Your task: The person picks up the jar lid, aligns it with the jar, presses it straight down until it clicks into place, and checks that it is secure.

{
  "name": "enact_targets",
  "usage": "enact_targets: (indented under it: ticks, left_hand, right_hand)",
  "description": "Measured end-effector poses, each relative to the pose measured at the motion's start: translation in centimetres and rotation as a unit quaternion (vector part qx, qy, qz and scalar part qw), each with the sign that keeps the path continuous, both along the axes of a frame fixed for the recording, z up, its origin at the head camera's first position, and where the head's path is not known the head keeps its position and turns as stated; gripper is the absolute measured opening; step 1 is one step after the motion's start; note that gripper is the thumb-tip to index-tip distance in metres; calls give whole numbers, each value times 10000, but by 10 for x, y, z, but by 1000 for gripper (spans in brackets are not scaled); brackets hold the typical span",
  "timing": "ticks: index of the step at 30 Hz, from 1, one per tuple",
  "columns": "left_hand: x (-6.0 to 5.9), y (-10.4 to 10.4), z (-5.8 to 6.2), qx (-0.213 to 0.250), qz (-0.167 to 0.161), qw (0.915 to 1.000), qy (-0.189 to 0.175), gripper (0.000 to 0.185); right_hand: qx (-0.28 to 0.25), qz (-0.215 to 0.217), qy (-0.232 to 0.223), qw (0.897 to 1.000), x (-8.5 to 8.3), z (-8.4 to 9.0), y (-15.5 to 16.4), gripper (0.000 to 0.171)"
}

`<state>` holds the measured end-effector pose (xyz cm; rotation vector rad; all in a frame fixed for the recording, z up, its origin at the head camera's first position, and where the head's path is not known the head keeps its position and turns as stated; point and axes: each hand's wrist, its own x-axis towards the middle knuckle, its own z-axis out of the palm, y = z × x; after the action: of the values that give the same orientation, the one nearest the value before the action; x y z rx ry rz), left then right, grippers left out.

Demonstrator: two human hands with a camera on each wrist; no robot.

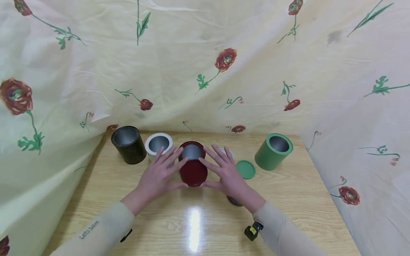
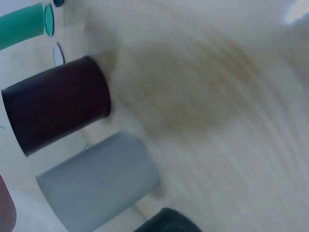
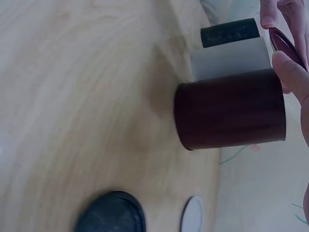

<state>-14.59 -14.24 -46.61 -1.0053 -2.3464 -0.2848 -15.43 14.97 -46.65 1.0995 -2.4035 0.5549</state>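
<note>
A round dark red lid [image 1: 193, 173] hangs between my left hand [image 1: 159, 174] and right hand [image 1: 226, 173]. Each hand pinches one side of its edge, thumb below and spread fingers above. An uncapped dark red canister [image 1: 192, 150] stands upright just behind it, its grey inside showing. In the right wrist view the lid [image 3: 288, 46] is tilted above the rim of the dark red canister [image 3: 231, 111]. Only a bit of my left hand [image 2: 6, 208] shows in the left wrist view.
Left of the red canister stand an open white canister [image 1: 159, 142] and a black one [image 1: 129, 145]. To the right, an open green canister [image 1: 273, 151] stands near a green lid [image 1: 245, 169]. A white lid [image 3: 193, 215] and a black lid [image 3: 113, 212] lie on the table.
</note>
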Motion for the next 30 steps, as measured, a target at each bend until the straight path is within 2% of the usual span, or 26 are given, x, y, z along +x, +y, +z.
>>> enact_targets:
  ticks: [8,13,22,30]
  left_hand:
    - [-22,-4,17,-58,-87,9999,127,91]
    - [-34,-7,26,-149,-50,9998,98,88]
    - [-49,-10,38,-424,28,9979,-495,86]
    - [-66,-14,40,-535,-48,9899,-1311,86]
  right_hand:
    - [-9,-12,100,9999,-19,14,-4,88]
    - [-103,8,-74,9999,-31,19,-7,89]
    - [-29,-1,-276,9996,-47,26,-9,86]
    - [-74,90,-1173,9930,-58,29,-9,83]
